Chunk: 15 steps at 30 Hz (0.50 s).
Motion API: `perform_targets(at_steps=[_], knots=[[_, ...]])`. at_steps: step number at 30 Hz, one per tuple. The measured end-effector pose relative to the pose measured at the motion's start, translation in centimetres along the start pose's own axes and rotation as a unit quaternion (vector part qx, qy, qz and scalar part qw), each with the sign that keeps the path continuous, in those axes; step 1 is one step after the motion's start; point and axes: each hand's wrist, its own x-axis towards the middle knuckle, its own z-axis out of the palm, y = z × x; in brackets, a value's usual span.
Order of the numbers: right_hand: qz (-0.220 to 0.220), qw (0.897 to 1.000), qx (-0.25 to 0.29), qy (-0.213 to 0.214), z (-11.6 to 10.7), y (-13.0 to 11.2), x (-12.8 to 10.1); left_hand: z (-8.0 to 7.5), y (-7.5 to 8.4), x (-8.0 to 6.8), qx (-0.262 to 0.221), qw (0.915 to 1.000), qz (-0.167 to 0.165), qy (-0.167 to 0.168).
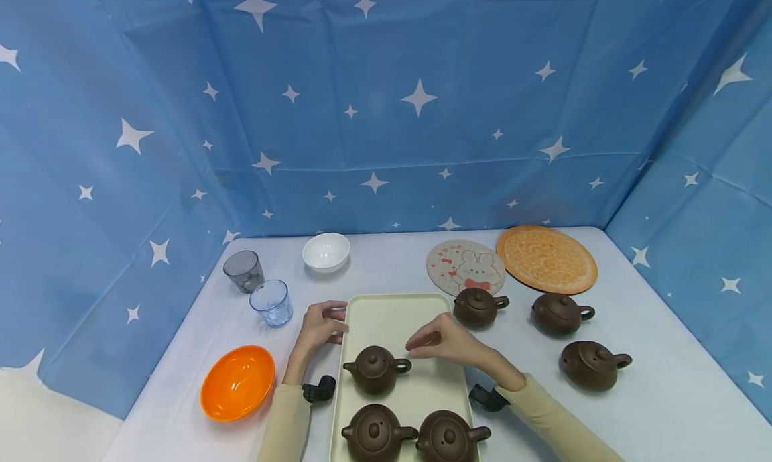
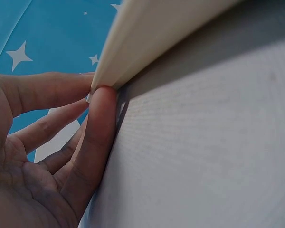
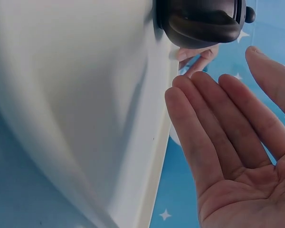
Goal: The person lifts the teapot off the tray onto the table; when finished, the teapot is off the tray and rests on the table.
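Teapot (image 1: 374, 370) on tray (image 1: 395, 320), just beside right grip (image 1: 445, 341)

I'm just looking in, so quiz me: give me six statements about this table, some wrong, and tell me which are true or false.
1. The left hand grips the edge of the cream tray. True.
2. The right hand is holding something. False: its grip is empty.
3. Three brown teapots stand on the cream tray. True.
4. The orange bowl sits on the cream tray. False: it stands on the white tablecloth, left of the tray.
5. A blue glass and a gray glass stand left of the tray. True.
6. The rabbit mat lies right of the orange round mat. False: it lies left.
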Motion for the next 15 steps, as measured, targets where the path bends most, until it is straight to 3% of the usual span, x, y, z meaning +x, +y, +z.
perform_targets(at_steps=[15], knots=[[-0.009, 0.999, 0.016, -0.032, 0.6, -1.4, 0.5, 0.0, 0.1, 0.2, -0.001, 1.0000, -0.006, 0.004]])
